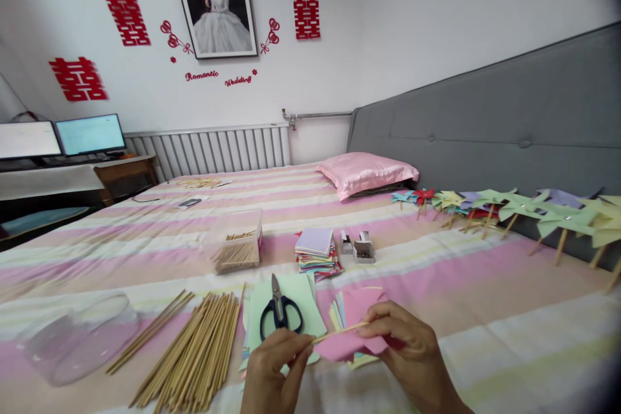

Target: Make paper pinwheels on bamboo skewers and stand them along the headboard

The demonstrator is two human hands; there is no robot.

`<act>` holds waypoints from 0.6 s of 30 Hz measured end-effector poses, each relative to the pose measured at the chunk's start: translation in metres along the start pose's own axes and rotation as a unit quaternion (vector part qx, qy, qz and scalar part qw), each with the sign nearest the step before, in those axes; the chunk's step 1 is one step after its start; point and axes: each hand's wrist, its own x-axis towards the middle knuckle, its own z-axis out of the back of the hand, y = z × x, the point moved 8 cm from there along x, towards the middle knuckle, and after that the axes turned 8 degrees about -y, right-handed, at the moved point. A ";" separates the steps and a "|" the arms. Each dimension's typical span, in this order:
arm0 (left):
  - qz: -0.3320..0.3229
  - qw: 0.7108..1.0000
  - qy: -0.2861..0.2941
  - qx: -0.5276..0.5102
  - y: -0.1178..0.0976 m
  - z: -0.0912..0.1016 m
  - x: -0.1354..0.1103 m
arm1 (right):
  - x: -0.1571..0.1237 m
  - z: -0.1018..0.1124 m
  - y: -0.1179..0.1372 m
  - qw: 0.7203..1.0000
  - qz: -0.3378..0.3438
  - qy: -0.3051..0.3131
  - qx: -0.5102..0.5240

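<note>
pink paper [334, 347], crossed by a thin stick [340, 332], is held above a striped bed [460, 310]. the left hand [272, 362] has its grip pinched on the stick's end; the right hand [412, 349] has its grip clamped on the paper. pinwheels [565, 217] line the grey headboard [475, 103] near a pink pillow [369, 173]; beyond, a radiator [208, 149] fronts the white wall [330, 71].

Just beyond your left hand [277, 365], scissors [278, 312] lie on paper [310, 310], with sticks [198, 349] to their left, then a tub [77, 341]. Behind the scissors sit a box [237, 266] and, right of it, cards [316, 249]. Pinwheels [566, 218] line the headboard [485, 113] at right.
</note>
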 end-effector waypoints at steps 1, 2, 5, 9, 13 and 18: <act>0.002 1.000 0.004 -0.004 0.000 -0.002 -0.001 | 0.001 0.000 0.000 1.000 -0.001 -0.002 -0.002; 0.004 1.000 0.007 -0.007 0.001 -0.003 -0.002 | 0.001 0.001 0.000 1.000 0.001 -0.005 -0.004; 0.007 1.000 0.001 -0.018 0.002 -0.005 -0.004 | 0.002 0.002 0.003 1.000 0.015 -0.016 -0.006; 0.007 1.000 -0.016 -0.023 0.002 -0.003 -0.004 | -0.001 0.004 -0.003 0.998 -0.027 -0.048 -0.003; 0.013 1.000 -0.004 -0.013 0.001 -0.007 -0.003 | -0.004 0.002 -0.022 0.988 -0.144 -0.062 0.007; 0.079 0.997 0.022 0.012 0.012 -0.021 -0.005 | -0.001 -0.001 -0.030 0.972 -0.225 -0.056 0.048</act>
